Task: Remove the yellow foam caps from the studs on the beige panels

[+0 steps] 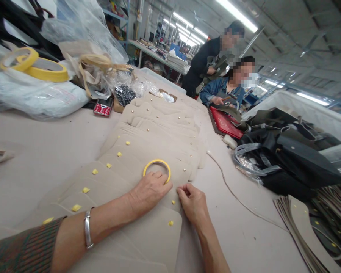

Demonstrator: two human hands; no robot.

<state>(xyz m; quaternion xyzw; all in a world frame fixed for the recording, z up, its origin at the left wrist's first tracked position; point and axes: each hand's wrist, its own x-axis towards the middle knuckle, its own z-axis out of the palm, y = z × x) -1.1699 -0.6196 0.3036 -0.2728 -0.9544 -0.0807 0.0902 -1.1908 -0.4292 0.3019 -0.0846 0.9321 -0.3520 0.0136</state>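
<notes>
My left hand (151, 189), with a silver bangle on its wrist, is closed on a roll of yellow tape (146, 165) above overlapping beige panels (142, 239). Just to its right, my right hand (192, 199) pinches thumb and forefinger together at the panels' right edge. Whatever lies between those fingertips is too small to make out. Small yellow tape pieces (85, 190) sit along the panels' left side, and two more show near my hands. Farther up the row, the panels bear small metal studs (147, 130).
Yellow tape rolls (49, 70) lie on a white plastic bag (39, 98) at left, near a red phone (103, 107). Right are a white cord (230, 185), a black bag (298, 159) and stacked strips (298, 227). Two people (223, 89) work beyond the table.
</notes>
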